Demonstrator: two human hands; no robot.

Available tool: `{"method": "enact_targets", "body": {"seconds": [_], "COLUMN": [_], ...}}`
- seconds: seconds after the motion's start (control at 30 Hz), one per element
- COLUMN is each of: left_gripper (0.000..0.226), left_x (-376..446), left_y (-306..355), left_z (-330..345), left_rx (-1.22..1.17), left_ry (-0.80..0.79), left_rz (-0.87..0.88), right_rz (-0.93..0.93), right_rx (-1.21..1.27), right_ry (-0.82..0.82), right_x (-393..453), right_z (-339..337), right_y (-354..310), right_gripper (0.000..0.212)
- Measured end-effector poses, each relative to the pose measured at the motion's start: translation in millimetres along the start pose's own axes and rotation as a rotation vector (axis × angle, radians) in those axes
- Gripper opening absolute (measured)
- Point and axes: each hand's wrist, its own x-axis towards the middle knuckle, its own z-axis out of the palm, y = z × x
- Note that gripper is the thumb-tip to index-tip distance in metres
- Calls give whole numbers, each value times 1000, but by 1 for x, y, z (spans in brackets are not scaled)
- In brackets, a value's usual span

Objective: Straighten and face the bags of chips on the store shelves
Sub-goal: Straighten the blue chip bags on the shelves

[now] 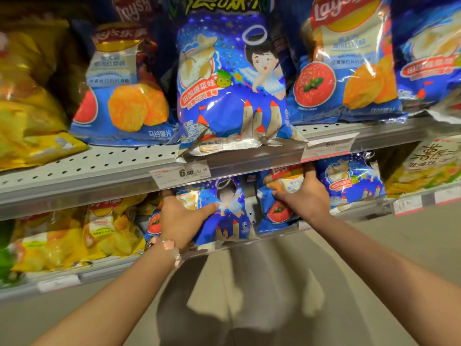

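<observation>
Item: blue angel-print chip bag (225, 216), lower shelf (249, 245), front row, at about 6 o'clock from the frame's centre; upright, face outward, its foot close to the shelf lip; left hand (183, 216) grips its left side, thumb laid across the front panel, fingers behind and out of sight; beaded bracelet (172, 248) on that wrist.

Item: blue tomato-print chip bag (277, 208), just beside the first at its 3 o'clock; right hand (304, 196) holds its upper right part, fingers curled over the top edge under the upper shelf rail (237, 163).

Handling, judged: both bags look air-filled, light and soft; glossy film likely slippery and noisy; contents brittle, so squeezing the belly risks crushing; best taken by the side seams or the crimped top, and nudged square from the edges.

Neighbours, lower shelf: second angel-print bag (351, 183) at 3 o'clock of the right hand; yellow bags (82, 236) at 9 o'clock of the left hand.

Upper shelf, 12 o'clock: large angel-print bag (229, 88), its bottom crimp overhanging the rail above the price tag (180, 174), leaning slightly; large tomato-print bags (119, 93) (349, 68) at its 9 and 3 o'clock; these seem yet to be squared.
</observation>
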Motion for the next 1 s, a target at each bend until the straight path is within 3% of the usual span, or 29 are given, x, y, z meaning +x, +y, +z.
{"method": "enact_targets", "body": {"seconds": [0.1,0.2,0.63,0.73,0.87,1.0], "left_gripper": [83,72,83,86,79,92], "left_x": [-11,-16,-18,-21,-24,-26], "left_y": [-1,-6,-27,-25,-23,-18], "left_z": [-27,-53,-81,-77,-71,-67], "left_rx": [-27,-64,-137,-140,-175,-208], "left_ry": [69,96,118,110,59,5], "left_rz": [7,-19,-52,-51,-72,-97], "right_rz": [35,47,-46,-65,6,-65], "right_rx": [44,77,-89,-208,-74,57], "right_ry": [-72,-117,-207,-310,-465,-311], "right_x": [-12,-16,-21,-18,-13,-22], "right_z": [18,43,107,106,100,88], "right_y": [-24,-43,-50,-51,-46,-43], "right_gripper": [71,65,77,85,98,93]}}
